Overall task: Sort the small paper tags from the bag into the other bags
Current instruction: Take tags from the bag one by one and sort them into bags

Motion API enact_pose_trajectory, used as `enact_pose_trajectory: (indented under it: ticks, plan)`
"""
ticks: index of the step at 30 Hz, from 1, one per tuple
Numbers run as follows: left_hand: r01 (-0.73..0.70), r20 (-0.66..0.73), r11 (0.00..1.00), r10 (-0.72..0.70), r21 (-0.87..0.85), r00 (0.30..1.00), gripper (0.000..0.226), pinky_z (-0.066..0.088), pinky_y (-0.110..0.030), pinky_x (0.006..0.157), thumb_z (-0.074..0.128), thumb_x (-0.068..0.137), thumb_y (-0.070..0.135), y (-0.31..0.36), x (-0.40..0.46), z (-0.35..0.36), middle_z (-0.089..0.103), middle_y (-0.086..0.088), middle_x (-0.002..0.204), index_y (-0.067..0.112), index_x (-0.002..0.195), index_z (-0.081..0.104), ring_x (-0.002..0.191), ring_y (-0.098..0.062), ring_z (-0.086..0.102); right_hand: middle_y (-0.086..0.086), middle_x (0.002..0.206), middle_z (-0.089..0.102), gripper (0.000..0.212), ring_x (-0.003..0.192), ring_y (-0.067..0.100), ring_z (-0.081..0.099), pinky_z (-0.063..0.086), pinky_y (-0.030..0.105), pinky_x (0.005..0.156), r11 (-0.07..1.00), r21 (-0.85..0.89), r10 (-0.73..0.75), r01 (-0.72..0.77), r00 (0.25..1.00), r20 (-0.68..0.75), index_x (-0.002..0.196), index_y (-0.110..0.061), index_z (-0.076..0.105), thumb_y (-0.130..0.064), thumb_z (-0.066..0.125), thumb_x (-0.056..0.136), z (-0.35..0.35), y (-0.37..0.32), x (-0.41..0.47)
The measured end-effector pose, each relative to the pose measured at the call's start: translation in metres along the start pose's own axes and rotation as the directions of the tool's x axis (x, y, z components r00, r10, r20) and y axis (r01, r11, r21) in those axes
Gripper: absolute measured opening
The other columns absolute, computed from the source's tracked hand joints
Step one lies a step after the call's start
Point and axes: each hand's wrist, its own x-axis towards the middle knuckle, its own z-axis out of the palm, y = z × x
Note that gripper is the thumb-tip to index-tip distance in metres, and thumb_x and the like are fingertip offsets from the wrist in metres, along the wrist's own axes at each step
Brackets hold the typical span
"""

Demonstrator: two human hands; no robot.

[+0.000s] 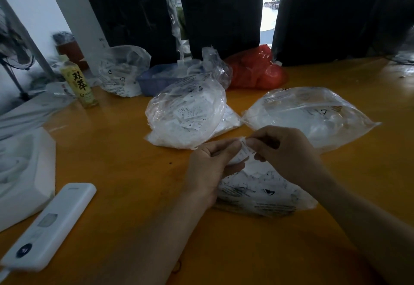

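Observation:
A small white paper tag [243, 152] is pinched between my left hand [210, 168] and my right hand [284, 150], just above the orange table. Under my hands lies a flat clear bag [264, 193] with printed tags inside. Beyond it sits a puffed clear bag [186, 114] full of white tags, and to its right a wide clear bag [313, 114] lies flat. Another clear bag [122, 70] of tags stands further back on the left.
A white remote control [48, 224] lies at the front left beside a white box [22, 172]. A yellow drink pouch [79, 82], a blue basket [154, 81] and a red bag [257, 69] stand at the back before black bags [219, 11].

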Motion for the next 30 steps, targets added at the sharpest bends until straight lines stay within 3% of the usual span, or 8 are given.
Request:
enact_pose_trajectory:
  ticks: [6, 10, 14, 16, 18, 21, 25, 30]
  plan:
    - [-0.014, -0.004, 1.000, 0.014, -0.023, 1.000, 0.031, 0.062, -0.025, 0.069, 0.084, 0.076, 0.024, 0.002, 0.000, 0.000, 0.080, -0.007, 0.105, 0.014, 0.105, 0.081, 0.096, -0.023, 0.078, -0.018, 0.078, 0.071, 0.020, 0.074, -0.004, 0.068, 0.057, 0.014, 0.070, 0.999, -0.035, -0.015, 0.015, 1.000, 0.001, 0.110, -0.035, 0.072, -0.032, 0.074, 0.090, 0.000, -0.003, -0.001]
    - [-0.209, 0.011, 0.941, 0.214, 0.265, 0.977, 0.028, 0.060, -0.020, 0.069, 0.075, 0.092, 0.005, 0.005, 0.000, 0.000, 0.081, 0.006, 0.100, 0.026, 0.110, 0.076, 0.089, -0.014, 0.078, -0.020, 0.078, 0.073, 0.017, 0.071, -0.005, 0.069, 0.051, 0.006, 0.065, 0.997, 0.065, 0.041, -0.033, 0.991, -0.127, 0.101, -0.040, 0.071, -0.027, 0.074, 0.091, -0.012, 0.003, 0.007]
    - [-0.377, -0.042, 0.710, 0.496, 0.594, 0.868, 0.038, 0.061, -0.019, 0.067, 0.074, 0.094, 0.008, 0.035, 0.017, -0.018, 0.074, 0.024, 0.106, 0.035, 0.120, 0.072, 0.085, -0.001, 0.074, -0.020, 0.082, 0.072, 0.012, 0.073, -0.008, 0.064, 0.043, 0.006, 0.063, 0.985, -0.126, 0.071, -0.117, 0.946, -0.317, 0.106, -0.033, 0.072, -0.036, 0.063, 0.099, -0.032, 0.034, 0.021]
    - [-0.353, -0.074, 0.509, 0.644, 0.785, 0.762, 0.036, 0.063, -0.025, 0.071, 0.072, 0.095, 0.007, 0.057, 0.037, -0.035, 0.067, 0.022, 0.116, 0.028, 0.125, 0.072, 0.081, 0.003, 0.069, -0.005, 0.100, 0.075, 0.019, 0.085, 0.006, 0.065, 0.045, 0.024, 0.075, 0.919, -0.337, 0.063, -0.205, 0.920, -0.386, 0.112, -0.018, 0.074, -0.027, 0.061, 0.101, -0.046, 0.057, 0.029]
    - [-0.242, -0.077, 0.341, 0.705, 0.908, 0.705, 0.031, 0.062, -0.031, 0.081, 0.069, 0.096, 0.004, 0.076, 0.060, -0.049, 0.071, 0.005, 0.125, 0.019, 0.122, 0.075, 0.090, -0.003, 0.068, 0.009, 0.124, 0.071, 0.027, 0.116, 0.027, 0.062, 0.039, 0.040, 0.101, 0.788, -0.549, 0.130, -0.279, 0.947, -0.294, 0.123, -0.016, 0.071, -0.026, 0.059, 0.102, -0.055, 0.077, 0.033]
    - [-0.083, -0.026, 0.146, 0.617, 0.986, 0.786, 0.028, 0.053, -0.042, 0.101, 0.061, 0.099, 0.004, 0.083, 0.091, -0.060, 0.070, -0.009, 0.131, 0.013, 0.120, 0.076, 0.116, -0.026, 0.066, 0.009, 0.149, 0.053, 0.043, 0.139, 0.034, 0.042, 0.025, 0.048, 0.116, 0.639, -0.713, 0.304, -0.290, 0.946, -0.113, 0.142, -0.028, 0.057, -0.044, 0.053, 0.102, -0.053, 0.090, 0.031]
    - [0.018, 0.022, -0.131, 0.300, 0.991, 0.954, 0.039, 0.025, -0.052, 0.114, 0.042, 0.107, 0.029, 0.075, 0.111, -0.052, 0.039, -0.001, 0.157, 0.038, 0.138, 0.063, 0.143, -0.034, 0.024, 0.004, 0.145, 0.055, 0.035, 0.135, 0.036, 0.039, 0.029, 0.054, 0.113, 0.635, -0.712, 0.322, -0.298, 0.941, -0.106, 0.133, -0.036, 0.063, -0.045, 0.056, 0.100, -0.048, 0.088, 0.031]
    - [-0.078, 0.094, -0.129, 0.124, 0.989, 0.988, 0.054, 0.023, -0.052, 0.115, 0.035, 0.106, 0.018, 0.073, 0.116, -0.039, 0.039, 0.001, 0.157, 0.045, 0.151, 0.046, 0.144, -0.033, 0.027, 0.004, 0.123, 0.068, 0.022, 0.121, 0.034, 0.048, 0.040, 0.048, 0.100, 0.639, -0.696, 0.252, -0.327, 0.944, -0.212, 0.114, -0.029, 0.074, -0.029, 0.056, 0.101, -0.050, 0.087, 0.032]
